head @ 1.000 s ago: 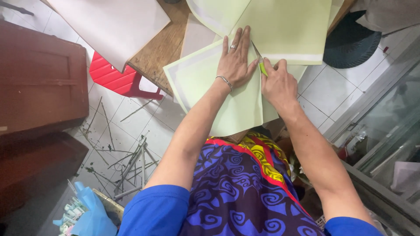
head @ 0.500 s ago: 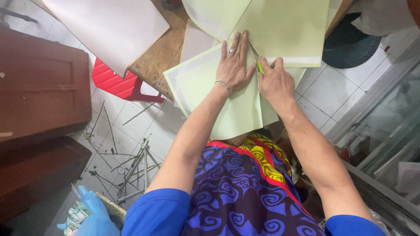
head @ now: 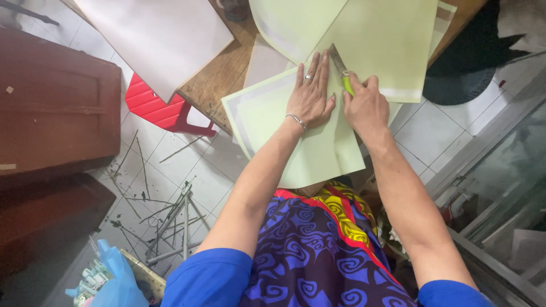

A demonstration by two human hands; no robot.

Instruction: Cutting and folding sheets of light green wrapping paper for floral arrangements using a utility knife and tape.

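A wooden counter (head: pixel 219 79) carries several large sheets: a white sheet (head: pixel 156 40) at its left end, pale green ones (head: pixel 387 40) across its far side, and a pale green sheet (head: pixel 310 145) overhanging the near edge. On that overhanging sheet the left hand (head: pixel 310 98) lies flat and open, fingers spread, a ring and bracelet showing. Just beside it the right hand (head: pixel 365 105) is closed in a firm grip around a green-handled utility knife (head: pixel 342 75), its blade on the sheet. Below, a red stool (head: pixel 156 108) stands on the tiled floor.

Matt pale-green paper sheet (head: pixel 318 148), worn wooden table (head: pixel 224 77), glossy red plastic stool (head: pixel 156 108)
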